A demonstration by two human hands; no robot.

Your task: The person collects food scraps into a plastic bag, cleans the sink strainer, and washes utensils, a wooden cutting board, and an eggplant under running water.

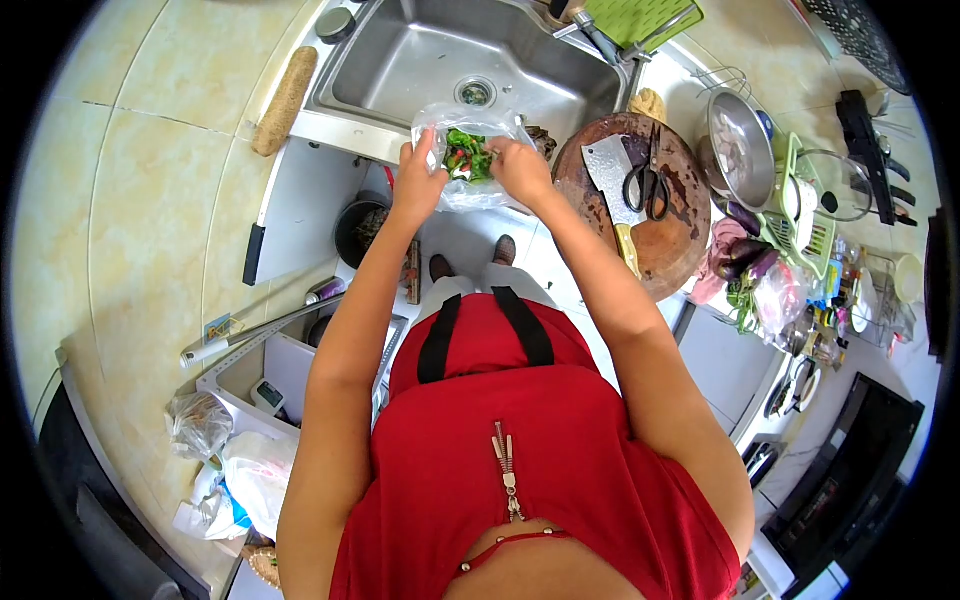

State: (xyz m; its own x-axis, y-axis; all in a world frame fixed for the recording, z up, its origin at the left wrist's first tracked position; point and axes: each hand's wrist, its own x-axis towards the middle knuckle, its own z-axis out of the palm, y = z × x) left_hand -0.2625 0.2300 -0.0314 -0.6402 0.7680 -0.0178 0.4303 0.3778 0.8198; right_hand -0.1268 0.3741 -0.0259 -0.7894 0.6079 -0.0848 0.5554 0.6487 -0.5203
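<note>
A clear plastic bag (478, 198) hangs at the front edge of the sink, its mouth spread. Inside lie green and red chili peppers (464, 150). My left hand (422, 180) grips the bag's left rim, thumb and fingers closed on the film. From the right, my right hand (521, 172) reaches to the bag's mouth. Its fingers are curled together beside the peppers, and whatever they pinch is hidden. Just right of that hand is a round wooden chopping board (675, 255), with a cleaver (610, 172) and black-handled scissors (657, 192) on it.
Behind the bag is a steel sink (400, 60) with a drain. A metal bowl (740, 150) and purple eggplants (740, 258) stand beyond the board. Below left, a cabinet door (308, 210) hangs open near a dark bin (352, 232). A loofah-like roll (285, 100) lies left of the sink.
</note>
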